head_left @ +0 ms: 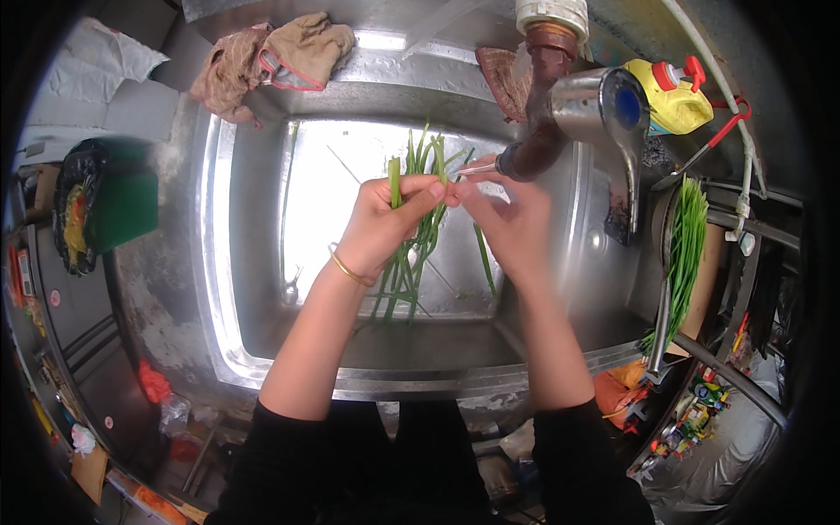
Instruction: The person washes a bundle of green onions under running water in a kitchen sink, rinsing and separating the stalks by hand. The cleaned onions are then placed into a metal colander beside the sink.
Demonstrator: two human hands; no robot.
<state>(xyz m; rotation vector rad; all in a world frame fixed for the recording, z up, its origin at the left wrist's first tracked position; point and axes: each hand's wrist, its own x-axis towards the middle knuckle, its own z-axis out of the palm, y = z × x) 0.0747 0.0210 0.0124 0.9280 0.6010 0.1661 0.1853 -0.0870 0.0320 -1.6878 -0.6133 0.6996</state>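
Over a stainless steel sink [262, 328], my left hand [394, 220] grips a bunch of long green stalks [426, 230], like garlic chives, by their upper part. Their leaves hang down toward the sink floor. Close beside it at the right is my right hand [508, 220], its fingertips meeting the left fingers at the stalks; it is slightly blurred, so what it pinches is unclear. Water runs from the faucet spout [518, 161] near the right fingers. A loose green stalk [484, 259] lies in the basin, and another [289, 197] lies along its left side.
A metal faucet lever [623, 131] juts over the sink's right side. Cloths [295, 52] lie on the back ledge. A yellow bottle [676, 98] stands at the back right. A pan-like vessel [666, 249] with more green stalks [689, 243] sits at the right, beside metal rails.
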